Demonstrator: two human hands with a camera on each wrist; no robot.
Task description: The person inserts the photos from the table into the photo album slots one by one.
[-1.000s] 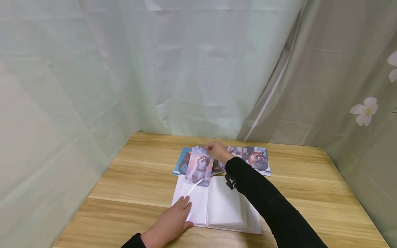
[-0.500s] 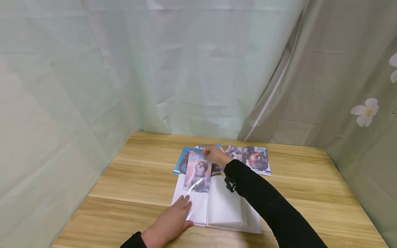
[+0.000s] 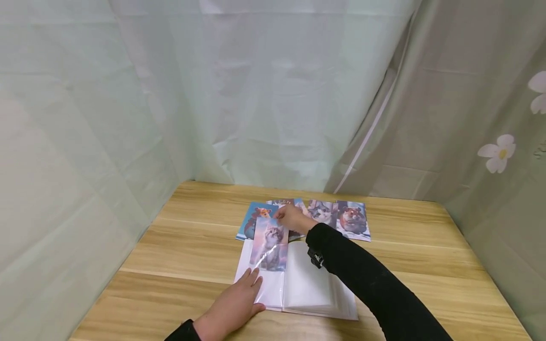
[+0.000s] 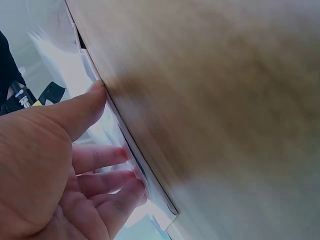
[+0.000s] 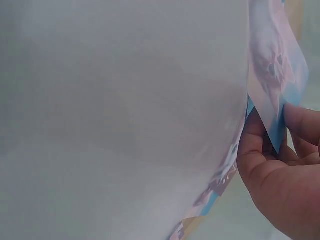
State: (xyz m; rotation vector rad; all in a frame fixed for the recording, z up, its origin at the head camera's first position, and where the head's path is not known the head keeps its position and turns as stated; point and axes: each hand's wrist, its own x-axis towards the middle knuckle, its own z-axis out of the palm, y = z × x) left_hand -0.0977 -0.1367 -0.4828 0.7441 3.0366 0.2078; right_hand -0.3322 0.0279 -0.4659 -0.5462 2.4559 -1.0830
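Note:
A photo album (image 3: 304,284) lies spread on the table, with clear-sleeved white pages. Over its left page is a kitten picture card (image 3: 269,246), its lower part under the shiny clear sleeve. My right hand (image 3: 294,219) pinches the card's top right corner between thumb and fingers; the right wrist view shows the kitten card (image 5: 275,70) bending slightly at that grip. With fingers extended, my left hand (image 3: 236,303) rests on the album's lower left edge. In the left wrist view the thumb and fingertips of the left hand (image 4: 95,155) touch the album's edge (image 4: 135,150).
Behind the album several animal picture cards lie in a row: a blue card (image 3: 249,227) at left, a cat card (image 3: 323,211) and a hamster card (image 3: 353,220) at right. The wooden table (image 3: 426,255) meets pale curtains (image 3: 273,94) at the back.
My right hand has drawn the kitten card down toward me, so more of it lies over the album's left page. The left hand has stayed in place.

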